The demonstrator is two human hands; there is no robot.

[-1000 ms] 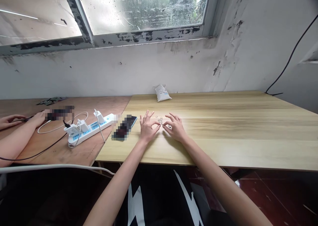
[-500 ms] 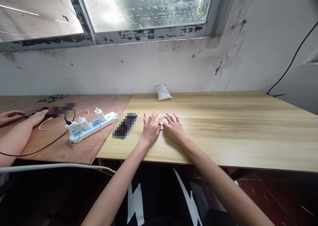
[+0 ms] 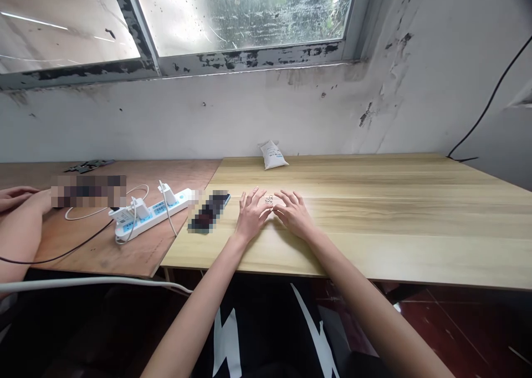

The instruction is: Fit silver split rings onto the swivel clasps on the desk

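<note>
A small cluster of thin metal rings [image 3: 269, 199] lies on the pale wooden tabletop [image 3: 374, 223], between my two hands. My left hand [image 3: 251, 214] rests on the wood just left of the rings, its fingers spread and curved. My right hand [image 3: 293, 214] mirrors it on the right side, with its fingertips close to the cluster. Neither hand holds anything. I cannot tell whether either hand touches a ring.
To the left, a pixelated phone [image 3: 209, 210] lies on the table, and a white power strip [image 3: 149, 214] with chargers sits on a plywood board [image 3: 137, 253]. A small white sachet [image 3: 273, 155] stands against the wall. A co-worker's hand [image 3: 37, 202] is at far left.
Both of my hands have drawn closer around the rings, with their fingers more curved. The co-worker's hands shifted slightly left.
</note>
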